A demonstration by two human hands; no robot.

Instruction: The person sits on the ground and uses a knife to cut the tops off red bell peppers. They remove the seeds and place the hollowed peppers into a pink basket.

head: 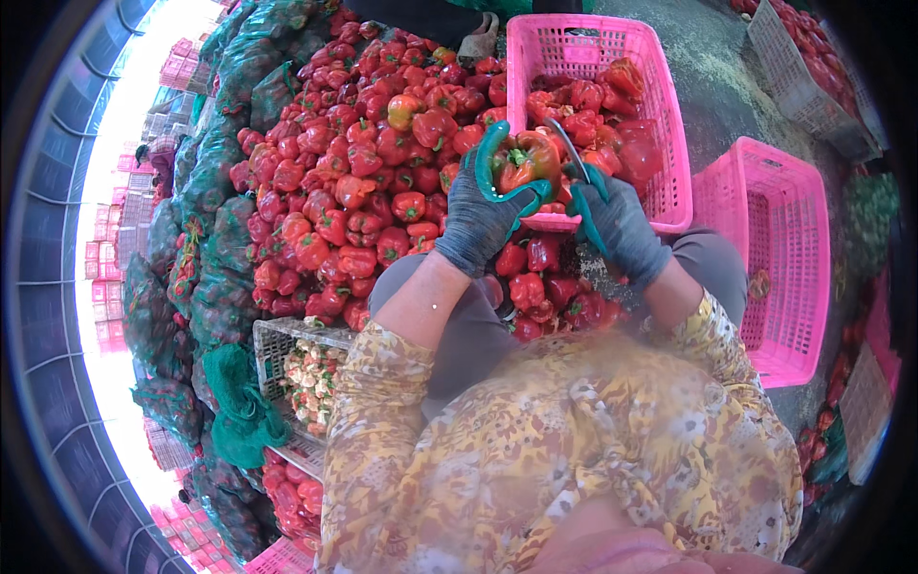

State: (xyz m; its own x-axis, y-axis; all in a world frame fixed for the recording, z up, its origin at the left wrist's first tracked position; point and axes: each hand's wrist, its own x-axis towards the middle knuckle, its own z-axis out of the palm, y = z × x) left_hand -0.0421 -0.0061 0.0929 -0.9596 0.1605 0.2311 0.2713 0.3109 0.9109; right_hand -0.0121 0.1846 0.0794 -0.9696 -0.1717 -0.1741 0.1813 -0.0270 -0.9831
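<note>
My left hand (488, 197), in a grey knit glove with green coated fingers, holds a red-green bell pepper (529, 166) with its green stem facing up. My right hand (609, 215), gloved alike, grips a small knife (566, 147) whose blade points up and left, just right of the pepper. Both hands are over the near end of a pink plastic crate (674, 158). Inside the crate lie red peppers (582, 122), some of them cut or broken. More whole red peppers (527, 290) lie on the floor between my legs.
A large heap of red bell peppers (351, 172) spreads to the left. Green mesh sacks (222, 237) line its far side. A grey crate (269, 341) holds pepper cores at lower left. Another pink crate (796, 287) stands at right, with a small scrap inside. A person's shoe (479, 39) shows beyond the heap.
</note>
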